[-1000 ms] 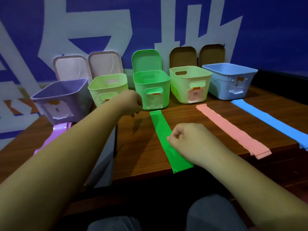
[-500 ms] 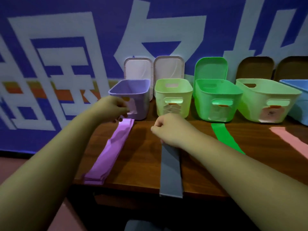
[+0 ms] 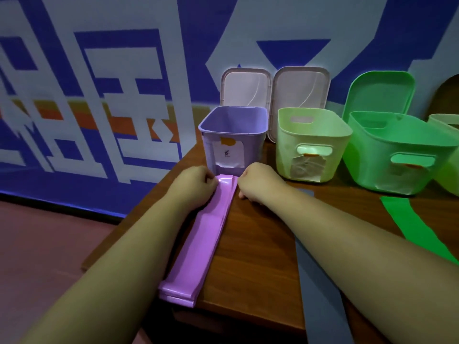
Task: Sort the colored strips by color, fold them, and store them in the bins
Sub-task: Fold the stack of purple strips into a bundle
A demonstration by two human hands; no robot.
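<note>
Both my hands sit at the far end of the purple strip (image 3: 202, 234), which lies flat on the wooden table (image 3: 250, 256) and runs from the near edge toward twelve o'clock, ending just short of the purple bin (image 3: 233, 137). My left hand (image 3: 192, 187) is curled closed with its fingers pinching the strip's far left corner. My right hand (image 3: 258, 183) is also curled, knuckles up, pressed against the strip's far right edge; I cannot tell whether it has actually gripped the strip or only touches it. The strip's near end looks layered, several thicknesses stacked at the table edge.

At about one o'clock from my hands stands a pale green bin (image 3: 310, 145), and further toward two o'clock a brighter green bin (image 3: 397, 155). Lids lean upright against the blue and white wall (image 3: 99, 70) behind them. A grey strip (image 3: 320, 294) runs under my right forearm, and a green strip (image 3: 417, 224) lies at three o'clock, in front of the bright green bin.
</note>
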